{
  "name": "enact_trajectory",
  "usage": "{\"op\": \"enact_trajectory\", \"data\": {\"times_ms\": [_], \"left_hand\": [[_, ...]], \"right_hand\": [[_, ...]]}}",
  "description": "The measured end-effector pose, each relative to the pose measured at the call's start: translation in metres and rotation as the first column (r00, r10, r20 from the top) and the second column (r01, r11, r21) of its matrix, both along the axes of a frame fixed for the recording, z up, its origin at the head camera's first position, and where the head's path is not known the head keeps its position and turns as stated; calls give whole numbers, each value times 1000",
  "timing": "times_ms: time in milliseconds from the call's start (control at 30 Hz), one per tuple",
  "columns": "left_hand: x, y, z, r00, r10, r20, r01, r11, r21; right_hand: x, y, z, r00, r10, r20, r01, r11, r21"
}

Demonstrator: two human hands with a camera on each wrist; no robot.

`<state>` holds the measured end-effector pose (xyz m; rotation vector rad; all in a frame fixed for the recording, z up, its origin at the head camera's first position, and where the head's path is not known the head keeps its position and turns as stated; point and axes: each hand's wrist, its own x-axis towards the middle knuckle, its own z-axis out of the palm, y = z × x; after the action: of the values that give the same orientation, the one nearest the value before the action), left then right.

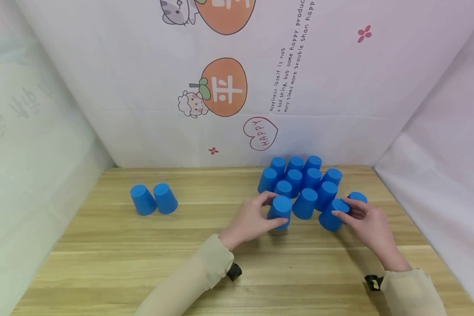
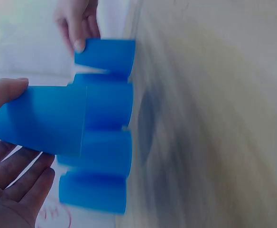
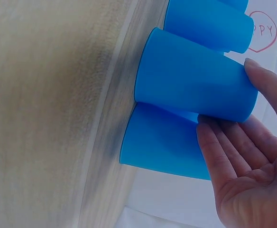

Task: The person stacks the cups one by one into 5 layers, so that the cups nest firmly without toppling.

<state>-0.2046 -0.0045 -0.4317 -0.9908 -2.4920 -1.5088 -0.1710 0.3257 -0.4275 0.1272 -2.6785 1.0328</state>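
Note:
My left hand (image 1: pixel 252 223) grips an upside-down blue cup (image 1: pixel 281 207) between thumb and fingers at the front of a cluster. In the left wrist view this cup (image 2: pixel 43 118) hangs clear of the tabletop, with a shadow on the wood. My right hand (image 1: pixel 374 226) pinches another upside-down blue cup (image 1: pixel 331 219) near its narrow top. The right wrist view has that cup (image 3: pixel 195 78) with its rim close to the wood, the thumb on one side and fingers on the other. A further cup (image 1: pixel 358 197) stands right behind those fingers, partly hidden.
Several more upside-down blue cups (image 1: pixel 311 179) stand packed in rows behind the hands. Two cups, one (image 1: pixel 143 200) beside another (image 1: pixel 166 199), stand apart at the left of the wooden table (image 1: pixel 142 245). A printed white cloth (image 1: pixel 150 136) rises at the table's back edge.

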Motion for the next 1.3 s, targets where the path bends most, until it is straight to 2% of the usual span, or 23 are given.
{"op": "enact_trajectory", "data": {"times_ms": [233, 567, 800, 1067, 1167, 1300], "left_hand": [[-10, -38, 11, 992, 122, -13, -122, 992, -7], [-20, -91, 27, 960, 278, -38, -279, 958, -62], [-23, -131, 39, 945, 328, -19, -327, 937, -124], [-29, -172, 48, 908, 418, -18, -418, 902, -114], [-33, -185, 51, 906, 423, -8, -421, 901, -104], [-37, -201, 50, 908, 419, 1, -413, 895, -170]], "right_hand": [[1, 0, 1, 1000, 1, 6, -1, 1000, -4], [2, -1, 1, 1000, 1, -1, -1, 1000, -8], [2, -1, 0, 1000, -7, 16, 7, 1000, -1], [1, -1, 0, 1000, -14, 18, 15, 1000, -4], [0, -1, 1, 1000, -17, 22, 17, 1000, 0], [0, -1, 2, 1000, -20, 24, 20, 1000, 3]]}}
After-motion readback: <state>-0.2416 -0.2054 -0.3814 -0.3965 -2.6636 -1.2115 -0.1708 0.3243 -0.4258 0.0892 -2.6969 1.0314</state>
